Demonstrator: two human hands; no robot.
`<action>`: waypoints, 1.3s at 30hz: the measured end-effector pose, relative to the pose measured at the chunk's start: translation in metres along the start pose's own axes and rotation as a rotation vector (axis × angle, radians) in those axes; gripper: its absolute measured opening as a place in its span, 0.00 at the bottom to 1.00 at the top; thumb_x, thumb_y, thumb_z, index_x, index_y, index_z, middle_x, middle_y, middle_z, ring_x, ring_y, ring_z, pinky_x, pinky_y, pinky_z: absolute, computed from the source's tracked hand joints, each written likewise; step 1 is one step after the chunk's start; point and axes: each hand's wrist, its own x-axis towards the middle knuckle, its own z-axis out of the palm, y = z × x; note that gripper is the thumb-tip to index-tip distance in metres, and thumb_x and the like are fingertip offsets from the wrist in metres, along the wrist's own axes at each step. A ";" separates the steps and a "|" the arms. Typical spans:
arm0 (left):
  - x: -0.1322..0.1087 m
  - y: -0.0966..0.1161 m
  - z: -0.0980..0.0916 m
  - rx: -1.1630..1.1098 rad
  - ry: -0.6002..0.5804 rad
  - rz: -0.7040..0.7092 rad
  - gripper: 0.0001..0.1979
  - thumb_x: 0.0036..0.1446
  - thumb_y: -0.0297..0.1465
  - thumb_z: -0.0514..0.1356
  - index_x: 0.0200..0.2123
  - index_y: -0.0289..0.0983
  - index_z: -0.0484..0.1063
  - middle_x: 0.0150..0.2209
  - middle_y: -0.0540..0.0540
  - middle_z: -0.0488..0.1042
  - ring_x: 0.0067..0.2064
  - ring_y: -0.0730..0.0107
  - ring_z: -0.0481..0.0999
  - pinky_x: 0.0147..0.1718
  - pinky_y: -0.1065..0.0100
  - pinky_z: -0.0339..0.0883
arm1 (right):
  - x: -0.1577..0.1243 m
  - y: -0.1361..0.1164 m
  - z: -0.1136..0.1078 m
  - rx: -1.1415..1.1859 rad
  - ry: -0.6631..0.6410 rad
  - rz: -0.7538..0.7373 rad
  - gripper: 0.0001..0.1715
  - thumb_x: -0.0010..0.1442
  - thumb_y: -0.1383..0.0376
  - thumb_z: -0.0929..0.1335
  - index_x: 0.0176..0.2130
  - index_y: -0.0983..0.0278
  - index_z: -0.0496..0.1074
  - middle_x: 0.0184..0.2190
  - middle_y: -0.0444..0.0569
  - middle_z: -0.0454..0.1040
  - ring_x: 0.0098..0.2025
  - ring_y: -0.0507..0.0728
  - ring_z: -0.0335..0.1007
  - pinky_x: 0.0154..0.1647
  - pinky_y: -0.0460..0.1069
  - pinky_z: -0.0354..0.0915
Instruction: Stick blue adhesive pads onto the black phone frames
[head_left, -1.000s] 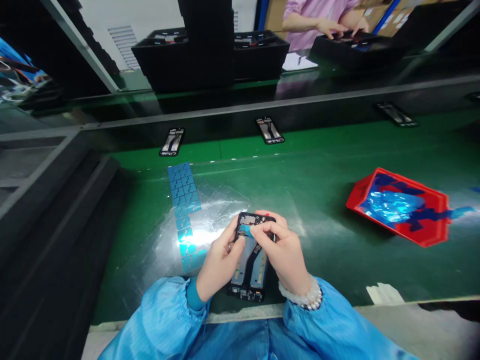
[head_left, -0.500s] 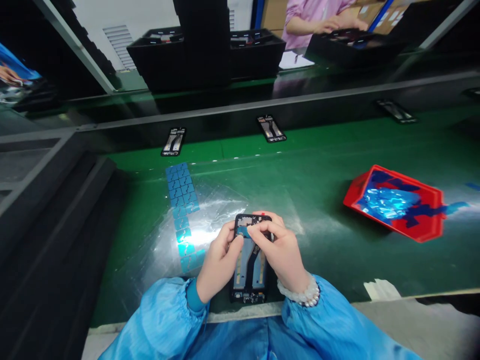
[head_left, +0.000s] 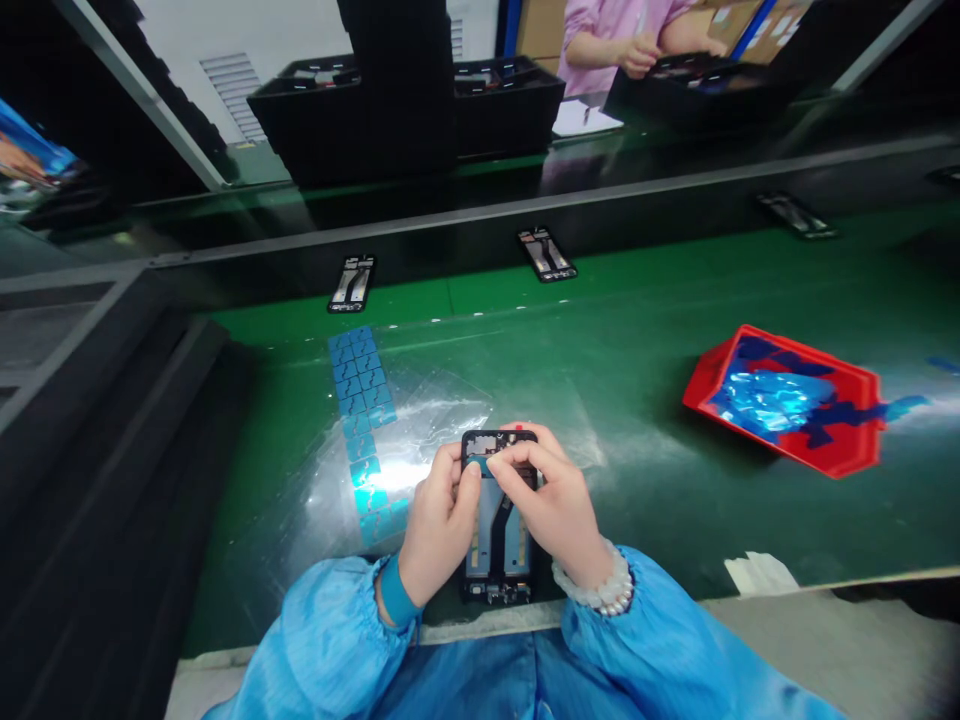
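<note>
An open phone frame with a black flex cable down its middle lies lengthwise in front of me at the bench edge. My left hand grips its left side, the thumb pressing near the top. Thumb and index finger of my right hand pinch at a small blue adhesive piece on the frame's upper part, mostly covered by the fingertips. Other right-hand fingers curl behind the frame's top corner. To the left, rows of blue stickers stay on a clear backing sheet.
A red bin with crumpled blue film stands at the right. Several phone frames lie along the green belt at the back. Black trays and a co-worker's hands are beyond. White tape marks the front edge.
Both hands stay on the phone frame, my thumb and right fingertips now closer over the blue piece. The co-worker's hand has lifted from the tray. The view has shifted slightly.
</note>
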 end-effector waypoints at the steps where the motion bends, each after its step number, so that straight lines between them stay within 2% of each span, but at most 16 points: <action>1: 0.000 0.000 0.000 0.006 0.004 0.000 0.09 0.62 0.33 0.48 0.44 0.38 0.62 0.25 0.54 0.67 0.24 0.74 0.66 0.23 0.74 0.57 | -0.001 0.001 0.001 -0.004 0.008 -0.022 0.08 0.53 0.63 0.67 0.25 0.63 0.71 0.39 0.51 0.70 0.44 0.57 0.69 0.40 0.49 0.65; 13: -0.002 0.003 0.000 0.076 0.050 0.036 0.08 0.62 0.32 0.48 0.42 0.38 0.63 0.24 0.55 0.66 0.23 0.75 0.65 0.22 0.75 0.57 | -0.004 0.007 0.006 -0.037 0.018 -0.122 0.06 0.55 0.67 0.67 0.26 0.63 0.69 0.41 0.52 0.68 0.46 0.56 0.68 0.41 0.49 0.66; 17: -0.005 0.002 0.002 0.097 0.082 0.098 0.09 0.62 0.32 0.49 0.44 0.38 0.62 0.28 0.52 0.70 0.27 0.74 0.69 0.25 0.74 0.60 | -0.006 0.007 0.007 -0.067 0.034 -0.164 0.05 0.55 0.67 0.67 0.27 0.62 0.69 0.42 0.53 0.67 0.50 0.58 0.65 0.44 0.51 0.66; 22: -0.010 -0.002 0.005 0.064 0.139 0.198 0.09 0.63 0.31 0.49 0.46 0.39 0.62 0.39 0.47 0.74 0.38 0.70 0.75 0.35 0.70 0.67 | -0.013 0.002 0.009 -0.111 0.121 -0.206 0.04 0.56 0.67 0.67 0.28 0.62 0.69 0.48 0.54 0.64 0.54 0.60 0.62 0.47 0.55 0.64; 27: -0.013 -0.003 0.007 0.105 0.170 0.233 0.10 0.62 0.31 0.50 0.47 0.39 0.62 0.41 0.45 0.76 0.39 0.67 0.77 0.32 0.70 0.68 | -0.016 -0.005 0.016 -0.099 0.194 -0.147 0.06 0.55 0.67 0.67 0.27 0.62 0.67 0.48 0.54 0.63 0.54 0.60 0.61 0.46 0.55 0.66; 29: -0.014 -0.004 0.007 0.105 0.177 0.234 0.11 0.62 0.31 0.50 0.47 0.39 0.62 0.42 0.44 0.76 0.40 0.66 0.77 0.32 0.69 0.69 | -0.015 -0.007 0.017 -0.057 0.221 -0.128 0.01 0.55 0.67 0.67 0.32 0.62 0.67 0.51 0.55 0.60 0.55 0.61 0.59 0.46 0.56 0.66; 31: -0.015 -0.006 0.007 0.108 0.185 0.234 0.11 0.62 0.31 0.49 0.48 0.38 0.62 0.42 0.43 0.76 0.40 0.66 0.77 0.33 0.69 0.69 | -0.013 -0.008 0.015 0.025 0.240 -0.079 0.15 0.54 0.66 0.67 0.44 0.61 0.66 0.55 0.56 0.57 0.55 0.61 0.60 0.47 0.56 0.66; 33: -0.014 -0.006 0.007 0.129 0.185 0.234 0.11 0.63 0.31 0.49 0.48 0.38 0.62 0.41 0.43 0.76 0.39 0.66 0.78 0.33 0.69 0.69 | -0.011 -0.008 0.011 0.121 0.187 -0.003 0.31 0.55 0.65 0.67 0.56 0.58 0.56 0.58 0.56 0.54 0.54 0.59 0.61 0.49 0.56 0.66; 34: -0.013 -0.006 0.006 0.149 0.184 0.234 0.11 0.63 0.31 0.49 0.48 0.38 0.62 0.41 0.43 0.76 0.39 0.66 0.78 0.33 0.69 0.69 | -0.010 -0.008 0.009 0.166 0.125 0.038 0.35 0.55 0.64 0.67 0.59 0.58 0.52 0.58 0.55 0.56 0.53 0.58 0.63 0.49 0.56 0.66; 37: -0.007 -0.002 0.002 0.240 0.202 0.226 0.10 0.63 0.31 0.48 0.45 0.37 0.65 0.37 0.44 0.77 0.35 0.67 0.78 0.30 0.70 0.68 | -0.010 -0.009 0.003 0.253 -0.043 0.119 0.31 0.58 0.64 0.64 0.59 0.57 0.53 0.54 0.52 0.63 0.51 0.57 0.65 0.52 0.55 0.64; 39: -0.004 0.000 -0.001 0.308 0.230 0.228 0.11 0.63 0.31 0.47 0.44 0.36 0.66 0.35 0.44 0.77 0.33 0.67 0.78 0.29 0.70 0.68 | -0.012 -0.010 0.002 0.285 -0.064 0.132 0.28 0.59 0.63 0.64 0.58 0.58 0.56 0.53 0.51 0.65 0.53 0.57 0.64 0.54 0.55 0.62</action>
